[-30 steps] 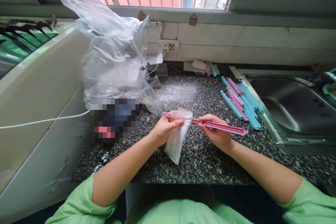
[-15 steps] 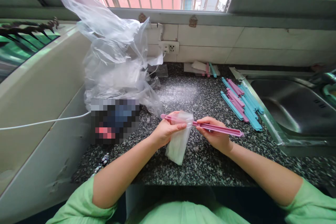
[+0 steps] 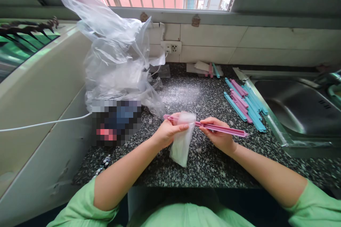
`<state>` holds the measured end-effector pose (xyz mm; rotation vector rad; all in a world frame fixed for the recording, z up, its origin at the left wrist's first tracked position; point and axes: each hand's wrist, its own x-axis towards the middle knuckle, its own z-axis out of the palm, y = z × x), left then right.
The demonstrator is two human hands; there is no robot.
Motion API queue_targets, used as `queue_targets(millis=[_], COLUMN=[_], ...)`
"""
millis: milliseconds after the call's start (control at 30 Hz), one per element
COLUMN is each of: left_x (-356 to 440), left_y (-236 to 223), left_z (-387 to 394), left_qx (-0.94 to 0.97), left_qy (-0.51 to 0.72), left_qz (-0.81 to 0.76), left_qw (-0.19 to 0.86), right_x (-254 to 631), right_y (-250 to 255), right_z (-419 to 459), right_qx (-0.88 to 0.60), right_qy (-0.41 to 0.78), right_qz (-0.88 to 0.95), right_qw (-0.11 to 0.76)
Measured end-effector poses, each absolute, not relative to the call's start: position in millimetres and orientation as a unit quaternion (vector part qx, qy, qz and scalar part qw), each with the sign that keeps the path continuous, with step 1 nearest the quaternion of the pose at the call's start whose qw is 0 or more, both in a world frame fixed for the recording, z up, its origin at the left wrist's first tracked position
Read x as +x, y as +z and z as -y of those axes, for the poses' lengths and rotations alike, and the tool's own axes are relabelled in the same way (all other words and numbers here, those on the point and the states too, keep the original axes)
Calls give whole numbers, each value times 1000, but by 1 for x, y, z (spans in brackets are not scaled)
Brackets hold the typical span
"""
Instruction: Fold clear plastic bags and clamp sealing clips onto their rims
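My left hand (image 3: 172, 131) pinches a small translucent plastic bag (image 3: 183, 142) near its top, thumb in front. A long pink bag-sealing clip (image 3: 223, 129) runs across behind the bag's upper part, its left end sticking out above my left fingers. On the right, my right hand (image 3: 218, 136) grips the same clip close to the bag, and its far end slants down to the right. The bag hangs with its lower end just over the speckled counter (image 3: 213, 170). My left fingers behind the bag are partly hidden.
Several pink and blue sealing clips (image 3: 245, 103) lie by the metal sink (image 3: 298, 106). A large crumpled clear plastic bag (image 3: 119, 60) stands at left behind a pixelated dark object (image 3: 119, 117) with a white cable (image 3: 53, 123). More clips (image 3: 214, 70) lie near the wall.
The small bag's lower end has swung slightly to the right. Both hands keep nearly the same place and hold on the bag and clip.
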<state>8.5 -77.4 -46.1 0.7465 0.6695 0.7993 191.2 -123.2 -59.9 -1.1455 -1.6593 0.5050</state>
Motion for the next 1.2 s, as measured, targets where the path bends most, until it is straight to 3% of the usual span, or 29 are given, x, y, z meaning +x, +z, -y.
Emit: queue_targets(millis=[467,833,1200], left_x=[6,9,13], left_y=[-54,-51,-56], left_z=[74,77,79], left_qx=[295,295,299], left_qy=[375,388,402], left_qz=[-383,-394,-413], left_qw=[791,779,761], right_x=[193,194,194], right_y=[-58,-62,-59], right_z=[120,121,119], right_qx=[-483,-417,-416], right_qy=[208,196,157], right_qz=[714,683,730], right_qw=[463,566,519])
